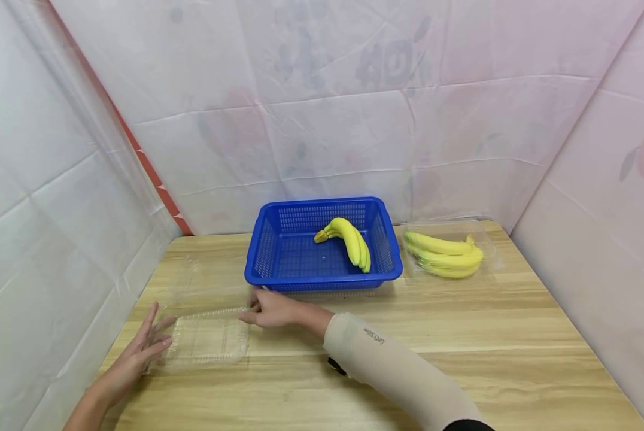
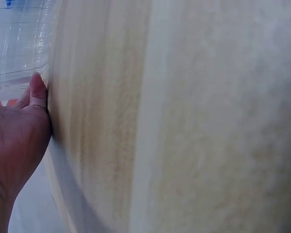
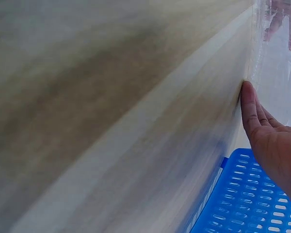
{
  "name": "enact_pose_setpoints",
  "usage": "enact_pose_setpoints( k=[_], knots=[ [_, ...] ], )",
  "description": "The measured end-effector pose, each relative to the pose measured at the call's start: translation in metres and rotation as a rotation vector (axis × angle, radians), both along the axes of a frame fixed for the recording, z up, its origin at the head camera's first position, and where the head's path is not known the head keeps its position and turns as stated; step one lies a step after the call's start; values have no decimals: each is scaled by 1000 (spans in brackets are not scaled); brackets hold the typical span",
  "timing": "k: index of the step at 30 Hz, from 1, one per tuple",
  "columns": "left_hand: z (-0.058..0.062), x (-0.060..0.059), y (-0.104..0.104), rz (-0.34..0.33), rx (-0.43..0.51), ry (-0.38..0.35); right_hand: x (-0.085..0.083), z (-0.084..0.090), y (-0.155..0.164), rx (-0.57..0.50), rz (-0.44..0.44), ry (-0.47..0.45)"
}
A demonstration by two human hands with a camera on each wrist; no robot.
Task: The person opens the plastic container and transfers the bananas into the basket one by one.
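A clear plastic clamshell box (image 1: 211,335) lies unfolded on the wooden table at the left, its see-through lid (image 1: 209,278) spread toward the back wall. At the box's left side my left hand (image 1: 136,353) has its fingers spread and fairly straight, touching the wall. My right hand (image 1: 276,308) is at the opposite side, thumb and fingertips against the right edge near the fold. In the right wrist view, the fingers of this hand (image 3: 274,141) look extended beside the clear plastic. The left wrist view shows the left hand (image 2: 19,131) low against the tabletop. No fruit shows in this box.
Behind my right hand stands a blue plastic basket (image 1: 322,281) holding a bunch of bananas (image 1: 351,239). Farther right, another clear box (image 1: 494,263) contains more bananas (image 1: 446,257). White sheets (image 1: 322,137) hang around the table (image 1: 462,353) at the back and sides.
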State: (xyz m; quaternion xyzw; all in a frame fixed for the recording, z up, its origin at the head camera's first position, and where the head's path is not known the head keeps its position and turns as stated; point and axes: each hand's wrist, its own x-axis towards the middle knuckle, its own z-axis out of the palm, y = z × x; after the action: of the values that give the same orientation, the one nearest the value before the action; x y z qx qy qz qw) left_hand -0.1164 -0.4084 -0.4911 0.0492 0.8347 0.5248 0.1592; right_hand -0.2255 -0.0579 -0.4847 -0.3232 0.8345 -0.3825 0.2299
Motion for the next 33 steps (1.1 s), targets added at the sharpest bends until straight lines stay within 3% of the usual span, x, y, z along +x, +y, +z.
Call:
enact_pose_setpoints(
  k=[4, 7, 16, 21, 24, 29, 33],
  knots=[
    [-4, 1, -3, -16, 96, -7, 5, 0, 6, -39, 12, -43],
    [-9, 1, -6, -35, 152, 28, 10, 1, 13, -37, 21, -103],
    [-16, 4, -9, -118, 303, 147, 23, 2, 23, 85, 78, -171],
    [-15, 6, -3, -117, 253, 170, 23, -1, 24, 92, 75, -160],
    [-16, 5, 0, -84, 213, 151, 22, -3, 22, 103, 68, -165],
    [-18, -4, 4, 7, 163, 124, 17, -3, 17, 109, 55, -155],
    [-18, -12, 3, 29, 176, 92, 15, -3, 14, 106, 48, -159]
  ],
)
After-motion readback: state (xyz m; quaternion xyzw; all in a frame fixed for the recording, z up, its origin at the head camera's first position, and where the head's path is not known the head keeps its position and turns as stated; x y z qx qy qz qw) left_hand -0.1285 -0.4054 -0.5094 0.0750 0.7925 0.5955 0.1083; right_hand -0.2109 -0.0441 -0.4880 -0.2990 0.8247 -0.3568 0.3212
